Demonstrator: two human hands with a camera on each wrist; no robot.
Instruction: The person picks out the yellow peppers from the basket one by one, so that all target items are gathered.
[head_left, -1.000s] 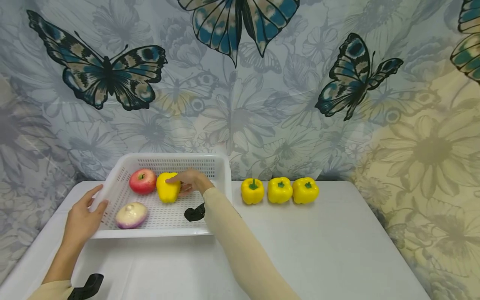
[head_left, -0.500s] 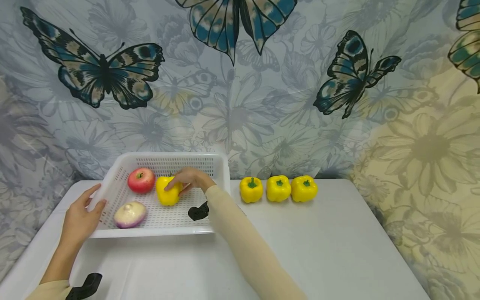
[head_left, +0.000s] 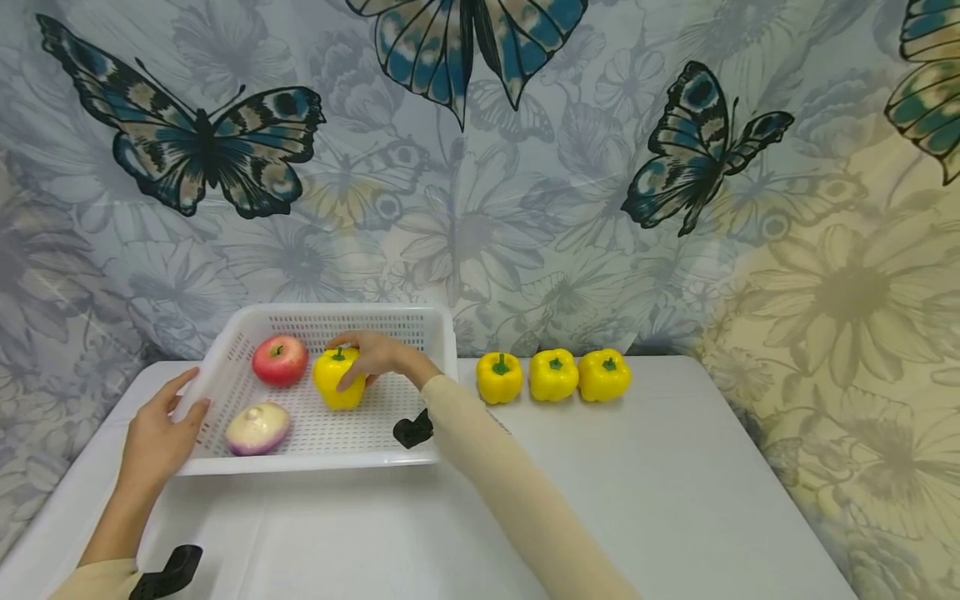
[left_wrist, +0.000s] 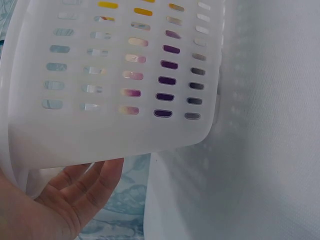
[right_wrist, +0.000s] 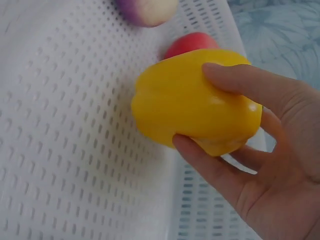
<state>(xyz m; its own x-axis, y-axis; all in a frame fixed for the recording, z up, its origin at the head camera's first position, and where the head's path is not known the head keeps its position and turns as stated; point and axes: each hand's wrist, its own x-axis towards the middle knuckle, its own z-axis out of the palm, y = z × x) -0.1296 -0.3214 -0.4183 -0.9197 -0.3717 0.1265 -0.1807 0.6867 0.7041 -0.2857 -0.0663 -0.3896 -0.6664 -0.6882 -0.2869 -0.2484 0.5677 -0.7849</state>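
In the head view my right hand (head_left: 384, 355) holds a yellow bell pepper (head_left: 330, 385) inside a white perforated basket (head_left: 315, 462). The pepper's green stem points up. Seen from the right wrist, fingers and thumb pinch the pepper (right_wrist: 180, 102) from both sides, over the basket's slotted floor. My left hand (head_left: 157, 437) grips the basket's left rim. The left wrist view has its fingers (left_wrist: 102, 182) curled behind the rim, with the thumb out of sight. A red apple (head_left: 280, 361) lies left of the pepper, and a purple-and-white onion (head_left: 258, 428) sits nearer the front.
Three more yellow bell peppers, the left one (head_left: 499, 377), the middle one (head_left: 553, 375) and the right one (head_left: 604, 375), stand in a row right of the basket. A white table (head_left: 645, 492) carries everything. Butterfly-patterned cloth (head_left: 525, 225) hangs directly behind.
The right hand has turned the pepper so its stem faces up, and its fingers have shifted over the pepper's top. The left hand stays at the basket rim.
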